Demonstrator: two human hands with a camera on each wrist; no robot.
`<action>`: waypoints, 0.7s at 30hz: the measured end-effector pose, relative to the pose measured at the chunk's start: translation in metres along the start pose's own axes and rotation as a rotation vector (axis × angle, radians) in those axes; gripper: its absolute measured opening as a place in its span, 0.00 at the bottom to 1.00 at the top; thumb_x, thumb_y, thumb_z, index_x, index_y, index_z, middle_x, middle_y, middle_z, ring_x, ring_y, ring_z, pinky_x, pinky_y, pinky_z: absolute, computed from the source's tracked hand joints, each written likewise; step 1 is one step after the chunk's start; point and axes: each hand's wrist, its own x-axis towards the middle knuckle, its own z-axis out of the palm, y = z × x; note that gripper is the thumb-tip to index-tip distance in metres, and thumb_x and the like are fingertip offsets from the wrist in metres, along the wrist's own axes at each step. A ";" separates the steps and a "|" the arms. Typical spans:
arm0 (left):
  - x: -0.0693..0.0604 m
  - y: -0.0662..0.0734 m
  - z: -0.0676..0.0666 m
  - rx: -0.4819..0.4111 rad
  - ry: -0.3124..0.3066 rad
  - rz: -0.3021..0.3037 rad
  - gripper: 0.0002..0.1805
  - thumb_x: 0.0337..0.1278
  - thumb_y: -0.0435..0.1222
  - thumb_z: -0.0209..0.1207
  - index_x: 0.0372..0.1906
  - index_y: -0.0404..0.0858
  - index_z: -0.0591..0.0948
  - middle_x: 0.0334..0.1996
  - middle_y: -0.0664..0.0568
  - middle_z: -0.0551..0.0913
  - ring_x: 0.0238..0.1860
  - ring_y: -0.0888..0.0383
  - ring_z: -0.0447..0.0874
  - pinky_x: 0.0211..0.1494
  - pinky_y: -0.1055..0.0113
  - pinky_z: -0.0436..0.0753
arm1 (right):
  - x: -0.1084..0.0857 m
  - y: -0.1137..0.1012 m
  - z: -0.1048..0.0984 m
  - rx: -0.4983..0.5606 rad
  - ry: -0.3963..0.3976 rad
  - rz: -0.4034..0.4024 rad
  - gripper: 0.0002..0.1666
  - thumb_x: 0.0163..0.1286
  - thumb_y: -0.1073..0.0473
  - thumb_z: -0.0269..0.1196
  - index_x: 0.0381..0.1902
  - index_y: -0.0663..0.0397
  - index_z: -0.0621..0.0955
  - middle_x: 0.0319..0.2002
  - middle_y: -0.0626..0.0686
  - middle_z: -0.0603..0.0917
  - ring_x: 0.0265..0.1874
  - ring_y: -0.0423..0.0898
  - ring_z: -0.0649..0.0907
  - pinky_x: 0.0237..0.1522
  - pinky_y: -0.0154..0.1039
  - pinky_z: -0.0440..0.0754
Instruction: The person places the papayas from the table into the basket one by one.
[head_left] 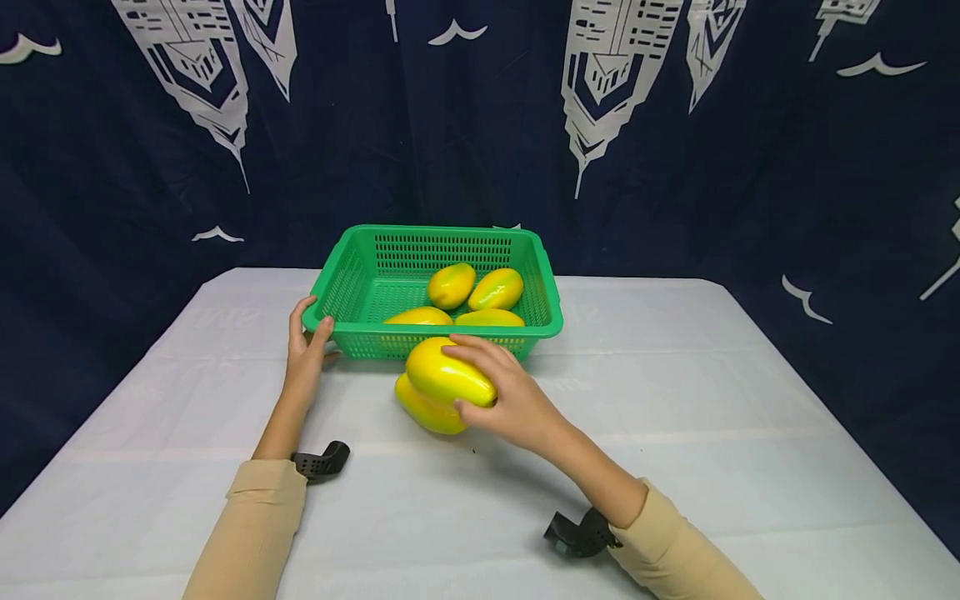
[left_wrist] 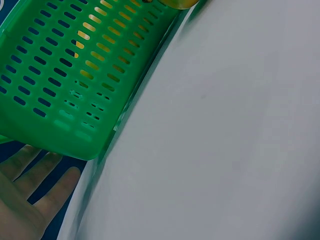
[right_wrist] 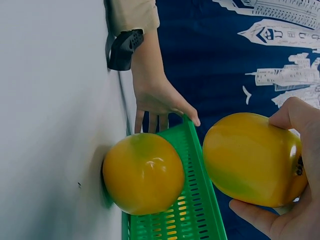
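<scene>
A green plastic basket [head_left: 431, 330] stands toward the back of the table, with several yellow mangoes inside, such as one mango [head_left: 452, 286]. My left hand [head_left: 302, 358] is at its front left corner, thumb on the rim and the other fingers beside the end wall. In the left wrist view these fingers [left_wrist: 57, 192] look straight and spread. My right hand [head_left: 513, 400] grips a yellow mango [head_left: 446, 372] in front of the basket, thumb below and fingers over it. Another mango [head_left: 431, 410] lies on the table, partly hidden behind the held one.
White cloth covers the table [head_left: 675, 417]. A dark blue curtain [head_left: 465, 125] with white building prints hangs behind it. Each wrist wears a black camera mount, like the one on the right [head_left: 581, 533].
</scene>
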 end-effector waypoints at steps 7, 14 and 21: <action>0.000 0.000 0.000 0.000 -0.003 0.001 0.29 0.68 0.46 0.41 0.70 0.50 0.47 0.61 0.39 0.62 0.43 0.71 0.70 0.49 0.57 0.74 | 0.002 0.003 -0.006 0.021 0.019 0.016 0.33 0.54 0.58 0.61 0.60 0.40 0.70 0.64 0.43 0.66 0.63 0.47 0.65 0.54 0.50 0.71; -0.001 0.000 0.000 -0.008 -0.005 0.008 0.30 0.68 0.45 0.41 0.70 0.50 0.47 0.61 0.39 0.61 0.44 0.72 0.69 0.54 0.47 0.69 | 0.004 0.007 -0.010 0.036 0.034 0.044 0.33 0.54 0.59 0.62 0.60 0.39 0.70 0.64 0.43 0.66 0.63 0.47 0.64 0.54 0.50 0.71; -0.001 0.000 0.000 -0.002 -0.005 0.006 0.30 0.68 0.46 0.41 0.70 0.50 0.47 0.62 0.40 0.61 0.44 0.72 0.69 0.53 0.49 0.70 | 0.006 0.012 -0.013 0.041 0.053 0.047 0.33 0.54 0.60 0.62 0.60 0.40 0.70 0.64 0.45 0.66 0.64 0.49 0.63 0.54 0.52 0.71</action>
